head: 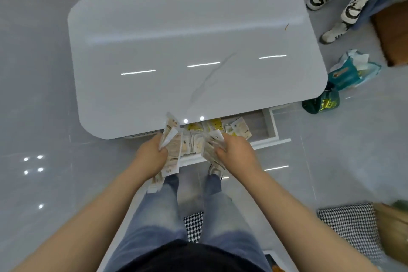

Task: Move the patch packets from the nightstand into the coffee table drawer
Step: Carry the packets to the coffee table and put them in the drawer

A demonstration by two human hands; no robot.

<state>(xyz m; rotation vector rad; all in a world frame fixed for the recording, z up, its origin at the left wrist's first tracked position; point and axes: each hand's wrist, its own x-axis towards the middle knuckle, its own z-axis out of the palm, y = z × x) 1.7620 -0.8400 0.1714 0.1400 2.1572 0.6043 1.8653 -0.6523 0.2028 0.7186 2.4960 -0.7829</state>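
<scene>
I stand at the near edge of the white coffee table (pixel 194 35). Its drawer (pixel 272 126) is pulled out toward me and holds several beige and yellow patch packets (pixel 239 130). My left hand (pixel 152 155) grips a fanned bundle of packets (pixel 173 150) at the drawer's left end; some hang below the hand over the floor. My right hand (pixel 237 153) grips another bundle of packets (pixel 213 146) just above the drawer's front edge. The nightstand is out of view.
Another person's feet in sneakers (pixel 337 11) stand at the table's far right corner. A teal bag (pixel 351 73) and a dark green cap (pixel 322 101) lie on the floor right of the table. A houndstooth rug (pixel 351 227) lies behind me, and a cardboard box (pixel 393 33) stands at the right.
</scene>
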